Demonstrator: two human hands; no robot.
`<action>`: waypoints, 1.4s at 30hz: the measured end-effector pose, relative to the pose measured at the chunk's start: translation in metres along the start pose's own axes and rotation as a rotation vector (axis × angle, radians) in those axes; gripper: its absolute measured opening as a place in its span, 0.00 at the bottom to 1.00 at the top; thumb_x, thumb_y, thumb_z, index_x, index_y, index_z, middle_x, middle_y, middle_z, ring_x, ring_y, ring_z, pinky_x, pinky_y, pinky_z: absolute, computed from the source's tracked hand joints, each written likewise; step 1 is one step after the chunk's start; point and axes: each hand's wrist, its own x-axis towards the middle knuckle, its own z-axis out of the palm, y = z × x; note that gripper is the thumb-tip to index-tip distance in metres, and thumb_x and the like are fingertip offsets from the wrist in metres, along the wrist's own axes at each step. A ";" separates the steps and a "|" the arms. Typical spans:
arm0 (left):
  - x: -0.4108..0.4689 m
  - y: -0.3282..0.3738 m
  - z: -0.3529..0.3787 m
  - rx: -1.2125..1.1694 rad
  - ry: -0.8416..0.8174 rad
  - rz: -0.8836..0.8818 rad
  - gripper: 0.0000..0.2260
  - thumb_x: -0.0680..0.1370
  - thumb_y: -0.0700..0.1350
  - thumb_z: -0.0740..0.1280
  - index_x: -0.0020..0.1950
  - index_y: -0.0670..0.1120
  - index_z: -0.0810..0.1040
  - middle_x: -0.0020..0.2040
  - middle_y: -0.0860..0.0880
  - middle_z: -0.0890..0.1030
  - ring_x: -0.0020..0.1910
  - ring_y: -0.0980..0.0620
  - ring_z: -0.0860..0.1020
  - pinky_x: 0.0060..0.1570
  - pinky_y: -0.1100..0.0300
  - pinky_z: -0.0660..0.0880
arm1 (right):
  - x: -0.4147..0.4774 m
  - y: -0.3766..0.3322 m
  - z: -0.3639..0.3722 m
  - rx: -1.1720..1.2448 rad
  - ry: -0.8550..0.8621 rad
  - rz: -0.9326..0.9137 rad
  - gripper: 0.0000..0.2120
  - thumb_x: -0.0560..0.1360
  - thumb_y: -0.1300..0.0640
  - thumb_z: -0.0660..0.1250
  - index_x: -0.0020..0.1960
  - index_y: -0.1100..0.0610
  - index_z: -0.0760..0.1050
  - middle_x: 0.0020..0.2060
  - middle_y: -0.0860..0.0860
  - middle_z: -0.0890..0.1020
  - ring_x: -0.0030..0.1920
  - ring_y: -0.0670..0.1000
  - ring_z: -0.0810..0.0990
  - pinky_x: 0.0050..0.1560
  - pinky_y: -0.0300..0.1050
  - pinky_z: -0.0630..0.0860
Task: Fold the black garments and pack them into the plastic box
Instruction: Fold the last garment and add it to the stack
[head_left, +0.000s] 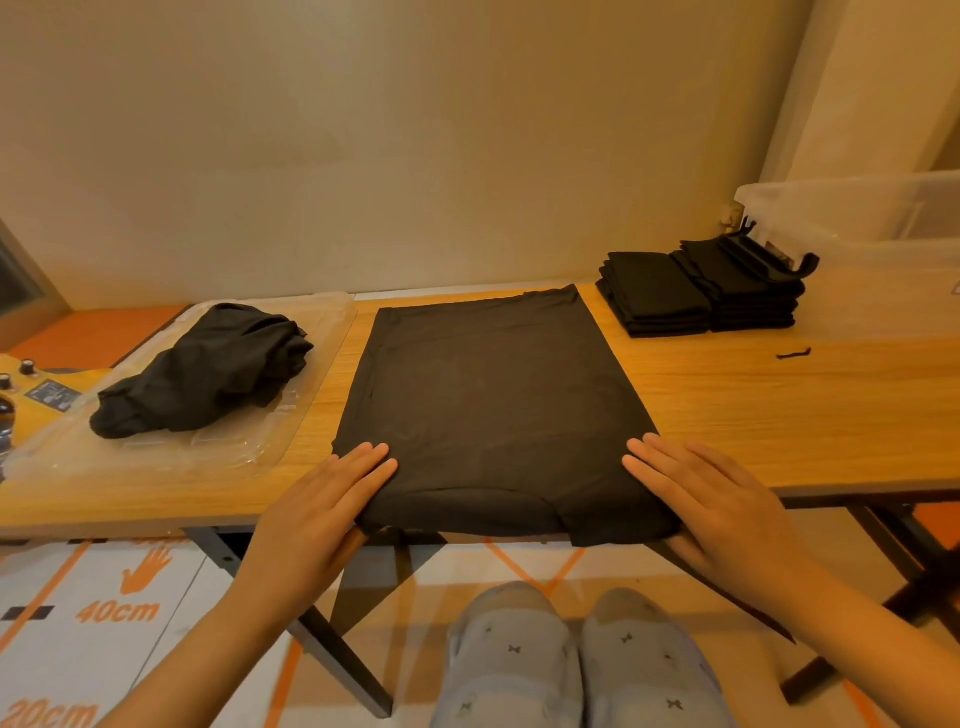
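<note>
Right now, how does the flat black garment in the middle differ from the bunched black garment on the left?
The flat black garment lies smoothed into a rectangle; the bunched black garment is a wrinkled heap. The flat one rests on the wooden table; the bunched one sits on a clear plastic tray. The left hand and right hand touch the flat one; neither touches the bunched one. Both are black fabric.

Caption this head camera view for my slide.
Left hand and right hand rest on a black garment spread on the table.
</note>
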 end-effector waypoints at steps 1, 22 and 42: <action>0.000 0.000 0.000 -0.005 0.002 0.000 0.41 0.63 0.43 0.80 0.73 0.47 0.66 0.72 0.48 0.69 0.71 0.52 0.62 0.73 0.66 0.44 | -0.001 0.001 -0.001 0.026 0.008 -0.013 0.33 0.72 0.53 0.69 0.74 0.53 0.61 0.71 0.53 0.70 0.73 0.52 0.64 0.71 0.49 0.61; -0.014 0.006 -0.011 -0.026 0.032 0.038 0.44 0.59 0.34 0.81 0.71 0.46 0.66 0.68 0.44 0.73 0.69 0.50 0.64 0.73 0.66 0.44 | -0.009 0.003 -0.006 0.107 0.104 -0.123 0.17 0.83 0.51 0.49 0.68 0.50 0.70 0.63 0.55 0.76 0.66 0.55 0.72 0.61 0.50 0.71; -0.017 0.013 -0.025 -0.523 0.309 -0.166 0.16 0.77 0.52 0.56 0.60 0.73 0.68 0.55 0.71 0.75 0.55 0.69 0.74 0.54 0.77 0.68 | 0.030 -0.037 -0.059 1.088 0.270 0.388 0.10 0.75 0.58 0.68 0.45 0.42 0.79 0.44 0.43 0.84 0.52 0.43 0.81 0.52 0.30 0.74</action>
